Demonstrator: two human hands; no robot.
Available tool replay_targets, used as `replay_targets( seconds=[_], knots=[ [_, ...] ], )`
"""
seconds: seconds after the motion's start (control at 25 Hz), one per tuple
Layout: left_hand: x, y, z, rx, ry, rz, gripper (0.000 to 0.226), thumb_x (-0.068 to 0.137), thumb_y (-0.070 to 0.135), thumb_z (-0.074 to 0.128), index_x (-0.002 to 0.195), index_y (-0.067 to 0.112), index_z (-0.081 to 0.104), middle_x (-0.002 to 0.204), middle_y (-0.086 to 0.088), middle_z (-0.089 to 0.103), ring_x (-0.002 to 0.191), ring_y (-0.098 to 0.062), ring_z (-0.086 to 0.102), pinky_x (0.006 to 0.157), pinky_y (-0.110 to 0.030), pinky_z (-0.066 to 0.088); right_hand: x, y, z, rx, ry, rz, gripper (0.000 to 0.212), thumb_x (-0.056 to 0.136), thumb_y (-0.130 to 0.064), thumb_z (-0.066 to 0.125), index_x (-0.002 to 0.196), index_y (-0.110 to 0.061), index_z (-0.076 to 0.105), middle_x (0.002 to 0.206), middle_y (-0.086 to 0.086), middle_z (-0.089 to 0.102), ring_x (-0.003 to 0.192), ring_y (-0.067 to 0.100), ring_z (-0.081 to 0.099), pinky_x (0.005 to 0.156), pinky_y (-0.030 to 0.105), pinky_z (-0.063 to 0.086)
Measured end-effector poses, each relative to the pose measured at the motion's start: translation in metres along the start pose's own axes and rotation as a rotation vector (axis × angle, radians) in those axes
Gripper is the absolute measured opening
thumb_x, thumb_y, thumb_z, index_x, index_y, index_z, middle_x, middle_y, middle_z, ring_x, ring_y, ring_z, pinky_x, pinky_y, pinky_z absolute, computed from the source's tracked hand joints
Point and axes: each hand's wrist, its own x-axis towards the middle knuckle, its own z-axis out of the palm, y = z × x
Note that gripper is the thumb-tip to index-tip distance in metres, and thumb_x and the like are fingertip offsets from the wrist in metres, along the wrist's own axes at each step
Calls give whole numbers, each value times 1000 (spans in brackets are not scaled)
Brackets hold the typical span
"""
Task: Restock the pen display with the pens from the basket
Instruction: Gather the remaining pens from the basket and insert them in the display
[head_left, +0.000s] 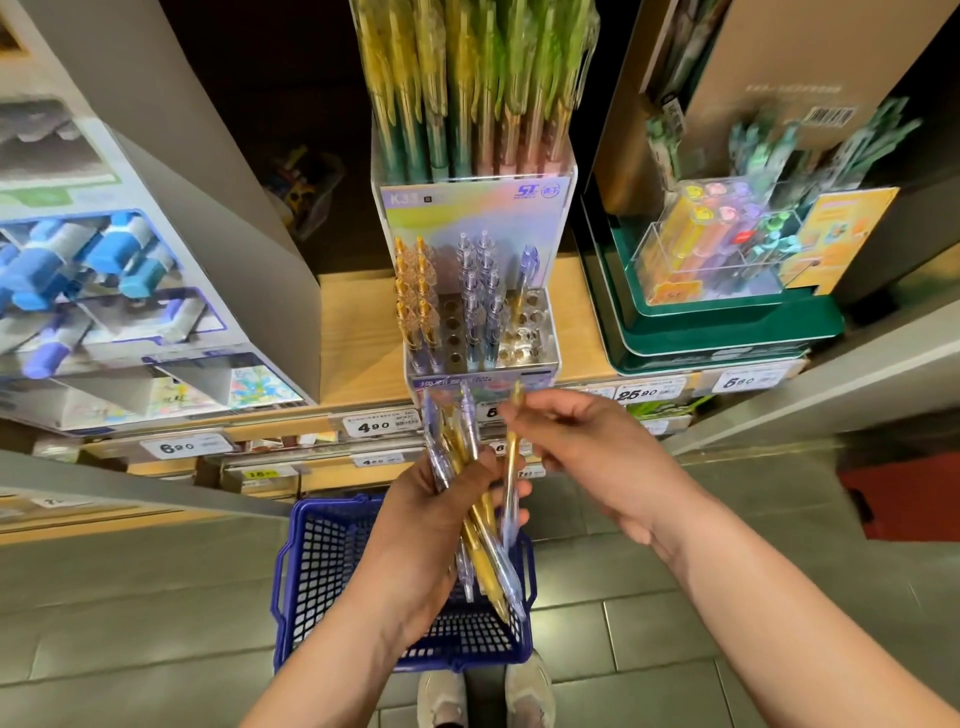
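My left hand (434, 525) grips a bundle of yellow and lilac pens (470, 499) above the blue mesh basket (311, 571), which stands on the floor. My right hand (587, 441) pinches a single yellow pen (511, 467) near its upper end, right beside the bundle. The clear pen display (530, 332) stands on the wooden shelf just above both hands. Its left holes hold yellow pens (413, 296), the middle holes lilac pens (483, 291), and one lilac-topped pen (524, 280) stands at the right among open holes.
A grey cardboard stand with blue stamps (119, 270) sits at the left, a green tray with a clear box of colourful pens (717, 270) at the right. Tall green and yellow pens (467, 88) rise behind the display. Price tags (374, 427) line the shelf edge.
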Motion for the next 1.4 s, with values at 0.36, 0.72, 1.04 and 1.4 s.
replay_targets(
  seconds=[0.36, 0.72, 1.04, 1.4],
  knots=[
    [3, 1, -14, -187, 53, 124, 33, 84, 20, 74, 114, 5, 71, 101, -16, 75, 83, -23, 76, 65, -30, 61, -6, 15, -19, 635, 123, 83, 24, 81, -14, 76, 96, 2, 66, 78, 14, 73, 75, 17, 75, 66, 21, 60],
    [5, 3, -13, -196, 24, 223, 34, 91, 16, 65, 120, -3, 65, 103, -18, 72, 66, -18, 66, 61, -26, 58, -18, 19, -7, 422, 5, 233, 25, 79, -25, 75, 87, -3, 69, 76, 14, 74, 65, 18, 74, 56, 20, 58],
    [5, -5, -12, -47, -9, 213, 21, 95, 23, 61, 101, 10, 76, 75, -9, 64, 63, -17, 60, 62, -29, 57, -24, 38, 25, 246, -64, 148, 34, 87, -35, 70, 98, -3, 66, 86, 9, 78, 75, 16, 75, 66, 22, 59],
    [3, -6, -17, 140, -107, 170, 16, 92, 26, 66, 97, 16, 77, 78, -7, 68, 67, -17, 59, 64, -28, 53, 1, 3, 14, -227, -39, -97, 21, 85, -39, 77, 104, -32, 75, 83, -6, 76, 77, 2, 72, 71, 12, 55]
  ],
)
